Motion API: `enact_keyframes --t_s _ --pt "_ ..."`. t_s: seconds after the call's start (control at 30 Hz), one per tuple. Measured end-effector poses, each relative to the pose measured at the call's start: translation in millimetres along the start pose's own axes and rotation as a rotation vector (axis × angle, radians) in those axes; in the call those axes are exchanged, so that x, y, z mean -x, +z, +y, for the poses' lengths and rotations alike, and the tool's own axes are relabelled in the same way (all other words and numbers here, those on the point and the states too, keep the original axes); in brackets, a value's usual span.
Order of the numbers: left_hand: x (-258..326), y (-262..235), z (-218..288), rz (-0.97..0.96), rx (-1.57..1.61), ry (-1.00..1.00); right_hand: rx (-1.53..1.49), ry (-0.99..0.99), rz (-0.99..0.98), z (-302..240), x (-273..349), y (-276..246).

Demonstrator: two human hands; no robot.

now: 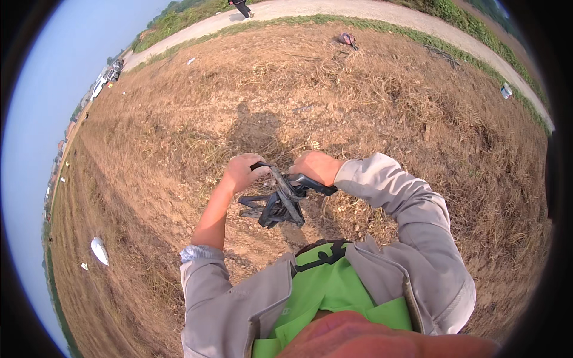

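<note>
A tangled bundle of black plastic strips (277, 206), dusty and greyish in places, hangs between my two hands above the dry ground. My left hand (243, 172) is closed on a dark end of it at the upper left. On the other side, my right hand (316, 167) grips the bundle near its top right, with a thick black part (315, 184) sticking out below the palm. Most of the right fingers are turned away, so their exact hold is hidden. Loose strip ends spread out toward the lower left.
Dry, straw-covered soil (179, 137) surrounds me. A pinkish bundle (346, 39) lies ahead, a pale bucket-like container (506, 90) at far right, and a white sack-like object (99, 251) at left. Beyond runs a pale path (322, 8) with a person (241, 8); vehicles (107, 79) stand far left.
</note>
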State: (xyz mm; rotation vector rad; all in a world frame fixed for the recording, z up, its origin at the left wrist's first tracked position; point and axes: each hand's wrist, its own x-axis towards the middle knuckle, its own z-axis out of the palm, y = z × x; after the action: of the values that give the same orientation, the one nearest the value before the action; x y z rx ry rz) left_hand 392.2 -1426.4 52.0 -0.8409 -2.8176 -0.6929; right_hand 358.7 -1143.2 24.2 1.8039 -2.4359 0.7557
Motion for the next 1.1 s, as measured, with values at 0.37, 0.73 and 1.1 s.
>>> enact_keyframes --t_s 0.37,0.73,1.1 --pt "24 70 56 -0.260 -0.089 -0.522 -0.053 0.410 0.673 19 15 -51" --pt "39 -10 58 -0.069 -0.136 -0.141 -0.029 -0.225 -0.280 2 -1 -13" --pt "100 55 36 -0.254 -0.032 -0.604 0.059 0.547 0.428 -16 -57 -17"
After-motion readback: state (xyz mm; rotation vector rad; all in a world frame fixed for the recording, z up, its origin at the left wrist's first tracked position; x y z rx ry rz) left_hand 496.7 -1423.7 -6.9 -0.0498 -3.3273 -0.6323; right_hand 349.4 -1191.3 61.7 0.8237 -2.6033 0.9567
